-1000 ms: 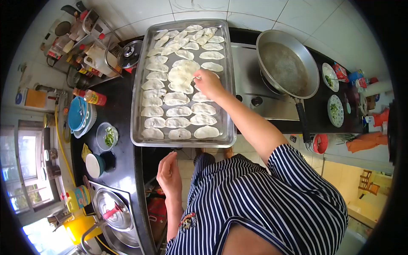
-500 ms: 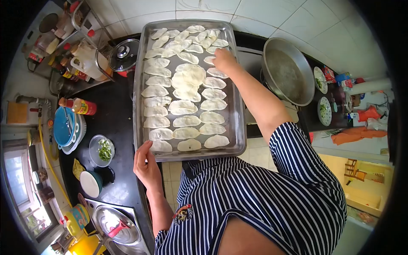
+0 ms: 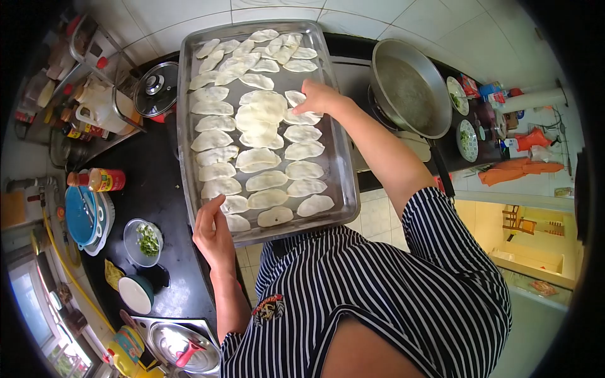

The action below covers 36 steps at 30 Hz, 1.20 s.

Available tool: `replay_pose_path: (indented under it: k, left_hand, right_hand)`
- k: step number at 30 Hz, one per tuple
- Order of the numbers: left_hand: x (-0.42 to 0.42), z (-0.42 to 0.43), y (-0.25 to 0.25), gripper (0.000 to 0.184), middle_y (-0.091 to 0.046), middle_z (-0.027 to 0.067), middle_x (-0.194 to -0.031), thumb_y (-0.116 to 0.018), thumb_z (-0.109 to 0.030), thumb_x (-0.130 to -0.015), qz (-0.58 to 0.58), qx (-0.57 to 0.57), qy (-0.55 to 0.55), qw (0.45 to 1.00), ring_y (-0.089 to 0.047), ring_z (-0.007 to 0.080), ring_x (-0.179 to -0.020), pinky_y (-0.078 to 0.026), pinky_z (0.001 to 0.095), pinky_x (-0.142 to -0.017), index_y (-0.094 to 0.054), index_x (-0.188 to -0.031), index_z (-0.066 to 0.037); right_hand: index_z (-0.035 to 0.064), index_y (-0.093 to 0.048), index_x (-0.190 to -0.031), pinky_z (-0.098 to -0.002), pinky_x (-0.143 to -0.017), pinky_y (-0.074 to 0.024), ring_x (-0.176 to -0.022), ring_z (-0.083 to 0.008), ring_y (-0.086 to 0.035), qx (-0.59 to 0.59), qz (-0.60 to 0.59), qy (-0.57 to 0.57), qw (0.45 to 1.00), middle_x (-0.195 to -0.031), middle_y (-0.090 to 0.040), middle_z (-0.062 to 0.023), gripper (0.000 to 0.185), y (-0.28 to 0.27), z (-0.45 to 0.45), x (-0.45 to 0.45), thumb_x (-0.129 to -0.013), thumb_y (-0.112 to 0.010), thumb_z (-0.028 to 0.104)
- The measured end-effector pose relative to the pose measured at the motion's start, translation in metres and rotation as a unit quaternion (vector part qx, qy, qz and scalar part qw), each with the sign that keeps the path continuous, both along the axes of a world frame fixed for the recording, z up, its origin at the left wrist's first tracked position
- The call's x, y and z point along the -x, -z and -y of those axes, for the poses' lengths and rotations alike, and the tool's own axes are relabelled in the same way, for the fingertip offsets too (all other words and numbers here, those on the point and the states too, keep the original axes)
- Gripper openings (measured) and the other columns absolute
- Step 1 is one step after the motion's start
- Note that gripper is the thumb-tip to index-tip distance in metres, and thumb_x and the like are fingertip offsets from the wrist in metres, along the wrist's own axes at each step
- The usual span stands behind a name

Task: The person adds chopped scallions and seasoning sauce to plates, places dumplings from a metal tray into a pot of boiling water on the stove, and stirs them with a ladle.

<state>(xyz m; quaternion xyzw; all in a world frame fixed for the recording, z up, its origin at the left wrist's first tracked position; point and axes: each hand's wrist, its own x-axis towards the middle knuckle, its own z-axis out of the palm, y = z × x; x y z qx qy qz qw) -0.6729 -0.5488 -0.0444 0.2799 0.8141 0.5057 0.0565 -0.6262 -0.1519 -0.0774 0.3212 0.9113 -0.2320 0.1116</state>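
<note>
A large metal tray (image 3: 343, 189) holds rows of pale uncooked dumplings (image 3: 258, 161). Some overlap in a heap at its far end, and others are piled up in the middle. My right hand (image 3: 318, 102) is over the right-hand column, thumb and fingers on either side of a dumpling (image 3: 294, 98); how firmly they press is hard to see. Under the thumb side lies another dumpling (image 3: 305, 118). At the tray's near left corner, my left hand (image 3: 213, 236) grips the rim, with its fingertips over the edge beside a dumpling (image 3: 236, 205).
Right of the tray, a wide pan (image 3: 409, 94) of liquid sits on the stove, its handle toward me. Left are a lidded pot (image 3: 156, 89), a bowl of chopped greens (image 3: 144, 242), a green bowl (image 3: 135, 294) and a sauce bottle (image 3: 107, 179). Two patterned plates (image 3: 467, 142) stand far right.
The view has shifted slightly. My right hand has come nearer along the right column, and a gap shows above it where a dumpling lay. My left hand stays at the tray corner.
</note>
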Motion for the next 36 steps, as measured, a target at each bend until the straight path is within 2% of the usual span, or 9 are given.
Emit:
replay_pose_path:
  k: [5,9,14,17,22,25,26,28,36]
  left_hand:
    - [0.000,-0.010,-0.001,0.024,-0.070,0.0119,-0.098,-0.056,0.008,-0.087,0.009,0.002,0.019,1.000,-0.068,0.0234,-0.089,-0.052,0.0309,-0.078,-0.070,-0.102,-0.003]
    - [-0.003,-0.020,-0.002,0.024,-0.071,0.0116,-0.097,-0.056,0.008,-0.087,0.011,-0.001,0.034,0.999,-0.068,0.0226,-0.090,-0.052,0.0303,-0.079,-0.071,-0.102,-0.003]
    - [-0.006,-0.030,0.000,0.018,-0.071,0.0091,-0.100,-0.056,0.004,-0.091,0.043,-0.005,0.053,0.998,-0.065,0.0181,-0.095,-0.048,0.0281,-0.086,-0.070,-0.102,0.000]
    - [-0.009,-0.036,0.001,0.019,-0.071,0.0094,-0.101,-0.056,0.004,-0.091,0.028,-0.006,0.061,0.998,-0.065,0.0181,-0.096,-0.049,0.0289,-0.087,-0.070,-0.103,-0.001]
    - [-0.016,-0.048,-0.003,0.020,-0.071,0.0094,-0.102,-0.056,0.004,-0.091,0.037,0.004,0.075,0.996,-0.065,0.0177,-0.096,-0.049,0.0293,-0.088,-0.070,-0.103,0.000]
    - [-0.022,-0.054,-0.001,0.020,-0.071,0.0095,-0.101,-0.056,0.004,-0.091,0.042,-0.002,0.077,0.996,-0.065,0.0177,-0.096,-0.049,0.0293,-0.088,-0.070,-0.104,0.000]
    - [-0.024,-0.056,0.001,0.021,-0.071,0.0102,-0.099,-0.055,0.005,-0.089,0.037,-0.012,0.072,0.997,-0.066,0.0195,-0.092,-0.050,0.0302,-0.084,-0.071,-0.103,-0.001]
    - [-0.028,-0.059,0.002,0.023,-0.070,0.0109,-0.096,-0.055,0.007,-0.087,0.032,-0.022,0.065,0.997,-0.067,0.0213,-0.088,-0.051,0.0311,-0.080,-0.071,-0.101,-0.002]
    - [-0.041,-0.066,0.000,0.019,-0.071,0.0089,-0.098,-0.055,0.004,-0.092,0.031,0.000,0.071,0.997,-0.066,0.0169,-0.094,-0.051,0.0293,-0.086,-0.070,-0.103,-0.001]
  right_hand:
    - [-0.0079,-0.053,-0.119,-0.0406,-0.092,-0.0483,-0.106,-0.0392,-0.059,-0.008,0.072,-0.011,0.997,-0.112,-0.061,-0.0264,0.084,-0.003,0.026,-0.006,-0.064,-0.083,0.048]
    - [-0.0085,-0.046,-0.125,-0.0420,-0.095,-0.0481,-0.110,-0.0411,-0.059,-0.009,-0.043,0.038,0.998,-0.115,-0.060,-0.0287,0.087,0.018,0.043,-0.016,-0.063,-0.085,0.038]
    - [-0.0018,-0.057,-0.116,-0.0443,-0.090,-0.0515,-0.107,-0.0381,-0.063,0.020,-0.020,0.072,0.997,-0.115,-0.065,-0.0237,0.051,0.003,0.060,-0.019,-0.073,-0.072,0.020]
    - [-0.0036,-0.055,-0.118,-0.0431,-0.090,-0.0486,-0.108,-0.0400,-0.060,-0.001,-0.075,0.081,0.994,-0.111,-0.064,-0.0253,0.046,-0.019,0.055,-0.036,-0.076,-0.065,0.013]
    - [-0.0004,-0.059,-0.116,-0.0375,-0.079,-0.0520,-0.087,-0.0271,-0.066,0.086,-0.219,0.121,0.964,-0.102,-0.066,-0.0184,0.038,-0.105,0.019,-0.087,-0.080,-0.065,0.013]
    - [-0.0031,-0.054,-0.127,-0.0318,-0.067,-0.0547,-0.081,-0.0184,-0.065,-0.142,-0.219,0.094,0.961,-0.111,-0.059,-0.0151,0.045,-0.105,-0.047,-0.145,-0.086,-0.065,0.011]
    - [-0.0025,-0.053,-0.128,-0.0323,-0.065,-0.0542,-0.078,-0.0181,-0.065,-0.088,-0.240,0.111,0.960,-0.110,-0.062,-0.0152,0.046,-0.110,-0.062,-0.167,-0.087,-0.066,0.014]
    - [0.0019,-0.059,-0.112,-0.0380,-0.066,-0.0547,-0.080,-0.0276,-0.067,-0.012,-0.149,0.198,0.969,-0.098,-0.066,-0.0170,0.031,-0.132,-0.070,-0.192,-0.084,-0.066,0.013]
    - [0.0032,-0.067,-0.099,-0.0408,-0.067,-0.0519,-0.082,-0.0302,-0.066,-0.011,0.010,0.151,0.988,-0.093,-0.066,-0.0176,0.019,-0.077,-0.136,-0.250,-0.080,-0.067,0.007]
